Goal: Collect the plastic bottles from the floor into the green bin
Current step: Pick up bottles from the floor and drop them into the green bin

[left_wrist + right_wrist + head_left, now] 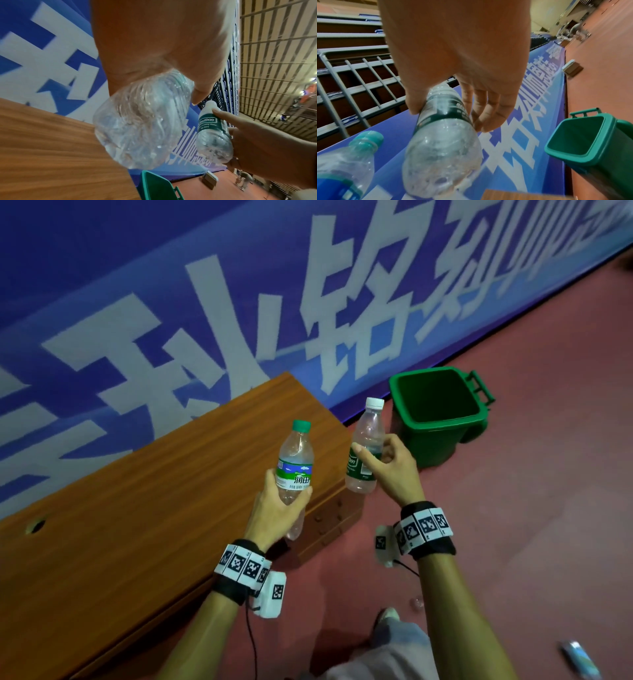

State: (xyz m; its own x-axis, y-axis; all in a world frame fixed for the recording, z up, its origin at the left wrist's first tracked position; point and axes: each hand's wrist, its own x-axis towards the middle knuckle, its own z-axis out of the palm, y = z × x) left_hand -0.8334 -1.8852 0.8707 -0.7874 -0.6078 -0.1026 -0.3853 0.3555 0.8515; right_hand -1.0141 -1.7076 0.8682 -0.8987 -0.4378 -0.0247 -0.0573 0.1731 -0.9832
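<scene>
- Nearest, on the red floor [534, 508] by the person's feet, a small clear item [417, 602] and a blurred bottle-like object [580, 657] lie apart; what they are is too blurred to tell, but more pickups may remain.
- The left hand [277, 510] wraps its fingers round the lower body of an upright green-capped bottle [295, 463], held above the edge of the wooden table [137, 508].
- The right hand [387, 467] pinches a white-capped bottle [364, 453] at its dark green label between thumb and fingers, tilted slightly, just beside the first bottle.
- Both bottles look empty and light, so they are off the floor and the carry step is in hand.
- Farther on, the green bin [442, 419] stands open on the floor against the blue banner [171, 302], nothing visible inside.
- The next move calls for bringing each hand over the bin's opening and letting go; the right hand is nearer, so it would likely drop first.
</scene>
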